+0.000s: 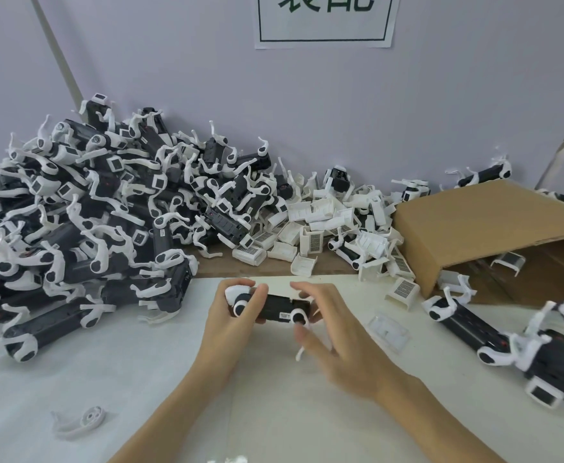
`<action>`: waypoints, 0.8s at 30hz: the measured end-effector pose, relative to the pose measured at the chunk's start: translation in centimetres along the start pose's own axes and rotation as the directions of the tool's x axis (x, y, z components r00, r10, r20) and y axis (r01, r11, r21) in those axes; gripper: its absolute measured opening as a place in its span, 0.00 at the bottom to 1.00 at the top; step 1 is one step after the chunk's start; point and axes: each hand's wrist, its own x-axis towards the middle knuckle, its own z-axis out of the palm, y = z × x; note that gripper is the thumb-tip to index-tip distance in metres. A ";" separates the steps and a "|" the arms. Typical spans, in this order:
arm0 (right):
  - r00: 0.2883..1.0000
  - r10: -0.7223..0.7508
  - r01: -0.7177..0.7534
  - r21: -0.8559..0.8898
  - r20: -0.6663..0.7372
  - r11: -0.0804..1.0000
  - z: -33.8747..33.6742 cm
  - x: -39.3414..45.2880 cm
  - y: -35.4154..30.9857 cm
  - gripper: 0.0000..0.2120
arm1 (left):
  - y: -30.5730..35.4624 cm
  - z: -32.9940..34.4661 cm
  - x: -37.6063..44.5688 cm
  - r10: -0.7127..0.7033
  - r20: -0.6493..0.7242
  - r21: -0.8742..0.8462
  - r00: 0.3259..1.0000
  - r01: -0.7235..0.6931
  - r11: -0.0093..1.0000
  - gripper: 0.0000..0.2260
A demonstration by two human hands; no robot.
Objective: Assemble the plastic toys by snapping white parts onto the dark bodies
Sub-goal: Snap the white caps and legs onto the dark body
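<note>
Left hand (232, 312) grips a dark oblong plastic toy body (279, 308) with white leg pieces; blurred right hand (327, 335), fingers spread, touches its far end, partly hiding it.

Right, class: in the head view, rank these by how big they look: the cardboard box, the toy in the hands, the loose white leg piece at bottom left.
1. cardboard box
2. toy in the hands
3. loose white leg piece, though it lies nearer the camera, so ranks two and three are unsure.
</note>
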 end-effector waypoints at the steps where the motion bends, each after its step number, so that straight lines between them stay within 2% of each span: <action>1: 0.998 0.033 -0.030 0.050 -0.061 0.998 -0.1 0.6 0.0 0.21 | -0.3 0.0 0.1 0.027 -0.001 0.012 1.000 -0.027 1.000 0.20; 3: 0.975 0.142 -0.122 0.127 -0.169 0.984 -0.4 2.5 0.6 0.15 | -0.8 0.0 0.5 0.078 0.010 0.027 0.997 -0.078 0.997 0.12; 5: 0.951 0.228 -0.211 0.100 -0.208 0.972 -0.9 4.7 2.4 0.15 | -1.2 0.0 0.8 0.098 0.032 0.046 0.995 -0.099 0.994 0.08; 7: 0.960 0.233 -0.252 -0.123 -0.153 0.960 -1.5 6.4 4.6 0.22 | -1.3 0.0 0.9 0.100 0.041 0.045 0.994 -0.101 0.994 0.09; 9: 0.975 0.218 -0.216 -0.382 -0.038 0.899 -1.8 7.7 6.4 0.31 | -1.1 0.0 0.9 0.097 0.052 0.026 0.994 -0.099 0.995 0.14; 10: 0.978 0.206 -0.172 -0.468 0.022 0.867 -1.8 8.1 7.1 0.32 | -0.9 0.0 0.8 0.093 0.058 0.017 0.994 -0.095 0.995 0.18; 13: 0.987 0.126 -0.040 -0.626 0.094 0.779 -1.5 9.1 8.3 0.14 | -1.0 -0.1 0.8 0.098 0.059 0.012 0.993 -0.099 0.995 0.25; 15: 0.997 0.077 -0.058 -0.586 0.009 0.808 -1.6 8.9 8.4 0.03 | -1.2 -0.1 0.8 0.101 0.049 0.004 0.994 -0.101 0.995 0.26; 18: 0.993 0.071 -0.108 -0.509 -0.093 0.854 -1.8 7.9 8.3 0.02 | -1.4 0.0 1.0 0.096 0.041 0.013 0.995 -0.097 0.995 0.27; 21: 0.979 0.124 -0.187 -0.460 -0.164 0.868 -2.0 6.6 8.4 0.05 | -1.4 0.2 0.9 0.083 0.027 0.012 0.996 -0.084 0.996 0.30; 24: 0.973 0.143 -0.214 -0.477 -0.181 0.852 -2.5 6.4 8.3 0.15 | -1.3 0.1 0.9 0.083 0.023 0.020 0.996 -0.083 0.996 0.31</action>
